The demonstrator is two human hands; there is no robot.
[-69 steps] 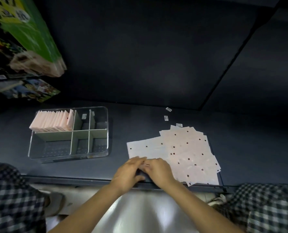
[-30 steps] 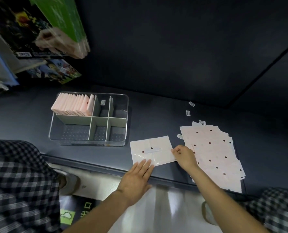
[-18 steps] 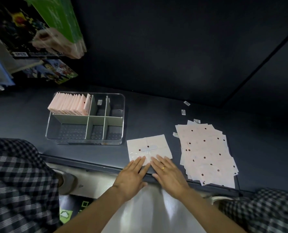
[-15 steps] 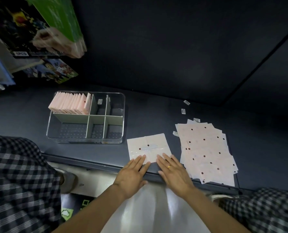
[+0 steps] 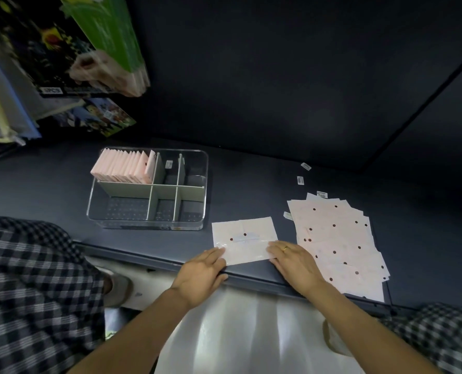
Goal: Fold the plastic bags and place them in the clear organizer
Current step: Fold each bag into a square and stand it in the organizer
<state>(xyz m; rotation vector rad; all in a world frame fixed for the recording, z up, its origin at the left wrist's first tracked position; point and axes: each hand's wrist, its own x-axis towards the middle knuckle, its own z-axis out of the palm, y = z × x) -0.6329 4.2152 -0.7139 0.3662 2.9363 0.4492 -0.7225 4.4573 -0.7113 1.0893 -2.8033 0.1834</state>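
Note:
One pale pink plastic bag (image 5: 244, 240) with dark dots lies flat near the front edge of the dark shelf. My left hand (image 5: 201, 271) rests flat on its near left corner. My right hand (image 5: 296, 261), wearing a ring, lies flat at the bag's near right corner. Both hands have fingers extended and hold nothing. A loose stack of unfolded dotted bags (image 5: 337, 244) lies to the right. The clear organizer (image 5: 147, 222) stands to the left, with a row of folded pink bags (image 5: 124, 167) upright in its far left compartment.
Small white labels (image 5: 300, 180) lie scattered behind the stack. Packaged goods (image 5: 100, 49) hang at the upper left. The shelf's front edge (image 5: 251, 273) runs just under my hands. Checked fabric (image 5: 35, 292) shows at both lower corners.
A single bag was slid left off the stack and laid flat. My hands then met at its near edge and have now spread apart to its two near corners.

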